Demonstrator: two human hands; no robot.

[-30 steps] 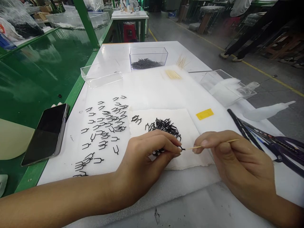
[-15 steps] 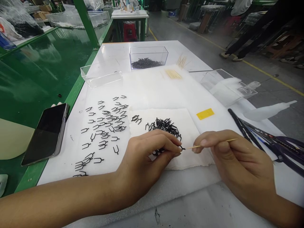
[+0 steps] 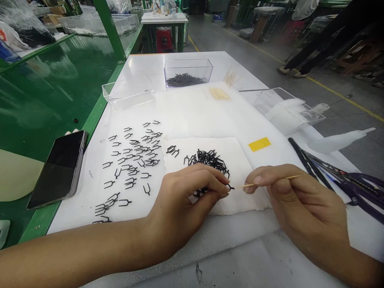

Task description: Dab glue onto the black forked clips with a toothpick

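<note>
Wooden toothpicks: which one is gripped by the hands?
The toothpick in the right hand, its tip pointing at the black forked piece pinched in the left hand. The other toothpicks lie farther away, untouched by either hand.

Mostly hidden in the left fingers [image 3: 207, 179], mid-frame: a black fork [image 3: 231, 187]. Partly covered behind: a heap of forks [image 3: 210, 160]. Covered midway by the right fingers [image 3: 271, 175]: a toothpick [image 3: 244, 185]. Cut off, upper right: a person [image 3: 345, 28].

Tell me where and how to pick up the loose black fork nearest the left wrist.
The black fork is probably best pinched by its single stem, from above on the near side: it lies apart from its neighbours, prongs pointing away, stem toward the person.
</note>
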